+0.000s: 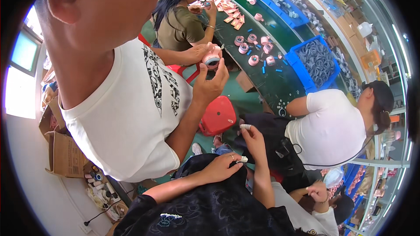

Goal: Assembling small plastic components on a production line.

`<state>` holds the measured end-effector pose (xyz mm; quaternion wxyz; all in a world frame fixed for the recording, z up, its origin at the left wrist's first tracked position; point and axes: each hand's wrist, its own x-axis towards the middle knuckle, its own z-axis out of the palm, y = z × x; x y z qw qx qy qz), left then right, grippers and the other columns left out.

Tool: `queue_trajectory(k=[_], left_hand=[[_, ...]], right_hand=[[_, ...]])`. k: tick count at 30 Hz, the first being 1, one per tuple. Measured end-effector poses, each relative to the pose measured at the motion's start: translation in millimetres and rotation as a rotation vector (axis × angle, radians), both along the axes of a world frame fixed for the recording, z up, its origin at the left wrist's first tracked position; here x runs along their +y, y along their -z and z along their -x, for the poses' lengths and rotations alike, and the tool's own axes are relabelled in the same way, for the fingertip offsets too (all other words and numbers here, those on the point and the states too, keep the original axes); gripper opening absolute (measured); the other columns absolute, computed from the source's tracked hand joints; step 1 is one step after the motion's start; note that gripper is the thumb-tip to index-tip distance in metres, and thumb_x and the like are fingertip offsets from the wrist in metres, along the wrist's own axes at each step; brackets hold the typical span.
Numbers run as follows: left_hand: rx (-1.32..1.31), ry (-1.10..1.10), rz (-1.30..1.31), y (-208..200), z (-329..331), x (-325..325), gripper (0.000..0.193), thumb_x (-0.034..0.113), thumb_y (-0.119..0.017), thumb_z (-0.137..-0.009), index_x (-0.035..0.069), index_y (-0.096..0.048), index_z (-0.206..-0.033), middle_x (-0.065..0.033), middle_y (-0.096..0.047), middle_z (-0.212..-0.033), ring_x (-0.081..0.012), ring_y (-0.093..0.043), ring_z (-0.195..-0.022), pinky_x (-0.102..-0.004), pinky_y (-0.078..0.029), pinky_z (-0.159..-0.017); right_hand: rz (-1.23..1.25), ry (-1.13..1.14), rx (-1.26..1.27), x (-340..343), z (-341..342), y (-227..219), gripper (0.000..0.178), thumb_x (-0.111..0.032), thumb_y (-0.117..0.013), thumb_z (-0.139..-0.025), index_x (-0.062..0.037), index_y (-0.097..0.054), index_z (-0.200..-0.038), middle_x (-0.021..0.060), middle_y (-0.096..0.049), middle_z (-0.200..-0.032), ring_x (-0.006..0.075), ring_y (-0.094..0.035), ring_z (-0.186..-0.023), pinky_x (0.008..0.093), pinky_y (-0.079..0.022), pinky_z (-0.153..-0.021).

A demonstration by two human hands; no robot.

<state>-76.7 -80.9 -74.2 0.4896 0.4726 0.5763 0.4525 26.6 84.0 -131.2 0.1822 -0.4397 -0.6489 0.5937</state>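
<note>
My left hand (222, 166) lies on my dark clothing, palm down and fingers loosely stretched. A white wrap (242, 159) shows at one fingertip, and a ring sits on a finger. My right hand (253, 143) is raised just right of it, fingers partly bent and apart, with a white cover (246, 126) on one fingertip. I see nothing held in either hand. In front of me, a standing person in a white shirt holds a pink round housing (212, 57) with a dark opening in both hands.
A red stool (218, 114) stands ahead. Beyond it runs a green worktable (280, 82) with pink housings (253, 60), small blue pieces and a blue bin (336, 71) of grey rings. Seated co-workers flank the table. Cardboard boxes (65, 155) stand at left.
</note>
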Motion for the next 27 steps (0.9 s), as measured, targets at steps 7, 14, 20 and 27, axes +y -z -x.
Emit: queue_trajectory(k=[7, 14, 20, 27], left_hand=[[0.033, -0.002, 0.022, 2.2, -1.5, -0.7, 0.031, 0.023, -0.061, -0.097, 0.001, -0.063, -0.12, -0.0164, -0.066, -0.116, -0.0306, -0.063, -0.11, -0.037, -0.048, -0.096], [0.017, 0.035, -0.002, -1.9, -5.3, 7.1, 0.03, 0.022, -0.06, -0.098, 0.003, -0.064, -0.12, -0.0147, -0.066, -0.115, -0.0292, -0.064, -0.109, -0.036, -0.049, -0.094], [0.014, 0.035, -0.022, -3.4, -5.9, 10.4, 0.029, 0.021, -0.06, -0.098, 0.003, -0.064, -0.12, -0.0139, -0.066, -0.114, -0.0281, -0.065, -0.108, -0.0354, -0.049, -0.094], [0.009, 0.041, -0.049, -5.0, -5.2, 17.7, 0.028, 0.021, -0.059, -0.098, 0.003, -0.064, -0.119, -0.0137, -0.066, -0.114, -0.028, -0.064, -0.108, -0.0354, -0.049, -0.094]], right_hand=[[-0.002, -0.012, -0.131, -22.1, -31.0, 17.2, 0.026, -0.02, -0.065, -0.095, 0.0002, -0.069, -0.111, 0.0023, -0.066, -0.079, 0.0075, -0.057, -0.072, 0.0253, -0.047, -0.068], [0.071, -0.013, -0.126, -29.8, -43.9, 12.0, 0.027, -0.019, -0.065, -0.095, -0.0001, -0.068, -0.113, 0.0034, -0.067, -0.084, 0.008, -0.058, -0.075, 0.0254, -0.047, -0.069], [0.086, -0.026, -0.078, -30.2, -44.6, 20.9, 0.028, -0.019, -0.065, -0.095, -0.0001, -0.067, -0.115, 0.0038, -0.067, -0.087, 0.0079, -0.058, -0.076, 0.0252, -0.048, -0.069], [0.051, -0.049, -0.137, -22.4, -44.2, 13.7, 0.027, -0.019, -0.065, -0.095, -0.0001, -0.067, -0.115, 0.004, -0.067, -0.087, 0.0081, -0.058, -0.076, 0.0257, -0.048, -0.069]])
